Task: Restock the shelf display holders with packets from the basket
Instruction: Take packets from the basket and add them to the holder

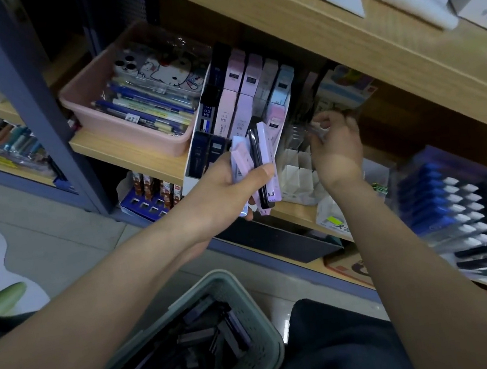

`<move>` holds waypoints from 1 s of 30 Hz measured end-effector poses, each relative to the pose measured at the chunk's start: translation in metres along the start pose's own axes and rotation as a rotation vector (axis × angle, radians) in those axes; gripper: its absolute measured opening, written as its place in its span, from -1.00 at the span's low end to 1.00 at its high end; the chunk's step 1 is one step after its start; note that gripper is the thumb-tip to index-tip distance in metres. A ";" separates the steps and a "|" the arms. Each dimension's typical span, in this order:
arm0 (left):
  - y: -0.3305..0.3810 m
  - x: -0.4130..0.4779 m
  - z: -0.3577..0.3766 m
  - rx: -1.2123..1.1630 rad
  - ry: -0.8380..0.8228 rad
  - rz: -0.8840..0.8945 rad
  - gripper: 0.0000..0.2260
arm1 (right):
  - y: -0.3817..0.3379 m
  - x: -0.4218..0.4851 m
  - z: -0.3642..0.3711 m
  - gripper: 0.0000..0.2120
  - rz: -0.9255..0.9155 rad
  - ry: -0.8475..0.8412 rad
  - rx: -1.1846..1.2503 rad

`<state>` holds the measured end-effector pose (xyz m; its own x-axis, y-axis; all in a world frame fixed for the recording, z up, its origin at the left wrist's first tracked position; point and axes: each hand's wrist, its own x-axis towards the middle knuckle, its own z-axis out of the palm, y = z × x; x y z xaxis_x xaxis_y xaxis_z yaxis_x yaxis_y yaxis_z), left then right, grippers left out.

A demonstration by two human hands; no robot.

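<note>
From my remote seat I see the left hand (229,183) raised in front of the wooden shelf (126,150). Its fingers and thumb are curled round a fan of slim packets (259,163), pink, black and lilac, held on edge just before the front edge of the shelf. Right behind that bunch stands the white display holder (187,182), at the shelf's front edge. It is tilted back and holds rows of stocked packets (239,92) in dark blue, pink, lilac and pale blue.

The right hand (338,153) is beside the holder, over a clear divided rack (298,161) further along the same front edge. Its fingers are curled and pinch a small clear piece (317,131). It is too blurred for me to say what it is.

The green basket (249,288) sits below the shelf, under the left forearm and beside a dark-clad knee. The dark basket packets (200,338) lie loosely heaped in it.

A pink tub (96,110) of pens stands on the shelf next to the holder, toward the shelf's end, touching or nearly touching the holder's side.
</note>
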<state>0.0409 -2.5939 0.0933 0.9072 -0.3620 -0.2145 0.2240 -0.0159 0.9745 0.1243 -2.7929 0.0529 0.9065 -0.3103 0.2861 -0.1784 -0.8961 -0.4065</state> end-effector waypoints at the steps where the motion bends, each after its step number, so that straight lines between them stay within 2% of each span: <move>1: -0.001 0.000 0.000 0.004 0.002 0.000 -0.78 | -0.003 -0.004 -0.002 -0.74 0.006 0.024 0.040; 4: -0.002 0.001 -0.001 0.008 0.010 -0.005 -0.78 | -0.019 -0.019 -0.012 -0.81 -0.019 0.120 0.208; 5: -0.002 0.001 -0.002 0.008 0.014 -0.007 -0.78 | -0.027 -0.024 -0.018 -0.83 -0.030 0.106 0.282; 6: -0.002 0.001 -0.003 0.011 0.017 -0.011 -0.78 | -0.035 -0.028 -0.026 -0.81 -0.014 0.031 0.372; 9: -0.003 0.001 -0.005 0.038 0.010 -0.015 -0.78 | -0.063 -0.045 -0.053 -0.69 0.070 -0.459 0.626; 10: -0.002 0.000 -0.005 0.050 0.002 -0.007 -0.78 | -0.069 -0.051 -0.059 -0.74 0.053 -0.586 0.644; 12: -0.001 -0.002 -0.005 0.077 -0.006 0.012 -0.82 | -0.075 -0.061 -0.064 -0.89 0.019 -0.679 0.675; 14: 0.000 -0.005 -0.006 0.081 0.009 0.019 -0.88 | -0.076 -0.065 -0.065 -0.92 0.078 -0.660 0.765; 17: 0.000 -0.009 -0.007 0.075 0.025 0.019 -0.83 | -0.070 -0.065 -0.064 -0.81 0.206 -0.550 0.854; 20: 0.002 -0.013 -0.010 0.048 0.065 0.020 -0.84 | -0.066 -0.063 -0.064 -0.81 0.259 -0.491 0.928; 22: 0.002 -0.013 -0.015 0.035 0.112 0.006 -0.79 | -0.063 -0.061 -0.062 -0.81 0.177 -0.482 0.802; 24: 0.003 -0.013 -0.021 0.025 0.162 -0.006 -0.80 | -0.062 -0.058 -0.058 -0.82 0.054 -0.547 0.645; 27: 0.003 -0.013 -0.030 -0.003 0.224 -0.022 -0.83 | -0.061 -0.057 -0.051 -0.85 0.000 -0.616 0.451; 29: 0.004 -0.013 -0.035 -0.016 0.255 -0.043 -0.86 | -0.058 -0.054 -0.048 -0.75 -0.025 -0.446 0.336; 30: 0.004 -0.013 -0.037 -0.020 0.266 -0.053 -0.88 | -0.056 -0.053 -0.048 -0.77 -0.056 -0.350 0.307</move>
<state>0.0431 -2.5548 0.0970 0.9550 -0.1037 -0.2780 0.2786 -0.0092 0.9604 0.0684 -2.7413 0.1019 0.9955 -0.0912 0.0264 -0.0520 -0.7565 -0.6520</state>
